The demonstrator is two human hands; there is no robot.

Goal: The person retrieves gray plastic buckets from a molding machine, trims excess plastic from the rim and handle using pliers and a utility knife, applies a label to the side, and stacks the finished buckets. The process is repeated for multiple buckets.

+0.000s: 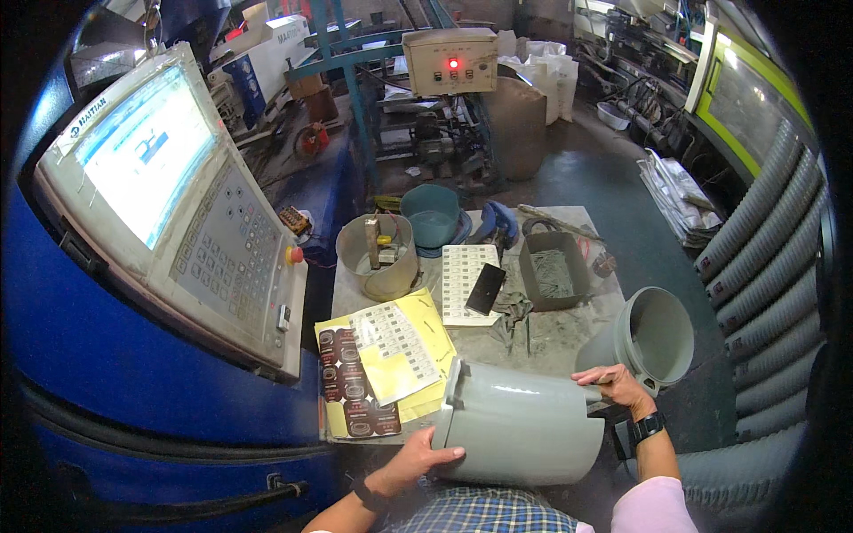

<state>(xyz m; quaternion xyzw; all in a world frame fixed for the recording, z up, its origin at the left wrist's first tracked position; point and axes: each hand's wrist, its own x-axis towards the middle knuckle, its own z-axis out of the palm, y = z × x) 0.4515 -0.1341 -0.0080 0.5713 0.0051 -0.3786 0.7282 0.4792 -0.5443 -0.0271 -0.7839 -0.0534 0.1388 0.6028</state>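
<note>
A grey plastic bucket-like part (526, 426) lies on its side before me, across the table's near edge. Its flanged end faces left, and a notch is cut into its right end. My left hand (426, 456) grips the flanged end, thumb over the wall. At the notched end, my right hand (623, 390) has its fingers curled over the edge; whether a small tool is also in them is hidden. Just beyond that hand, a similar grey bucket (603, 343) leans with its round mouth towards the right.
On the table (476, 343) are yellow label sheets (433, 326), a sticker sheet (460, 286), a phone (486, 288), a rag (513, 308), a round tub (376, 286) and a square bin (553, 303). A machine control panel (226, 246) stands left; grey corrugated hoses (766, 320) line the right.
</note>
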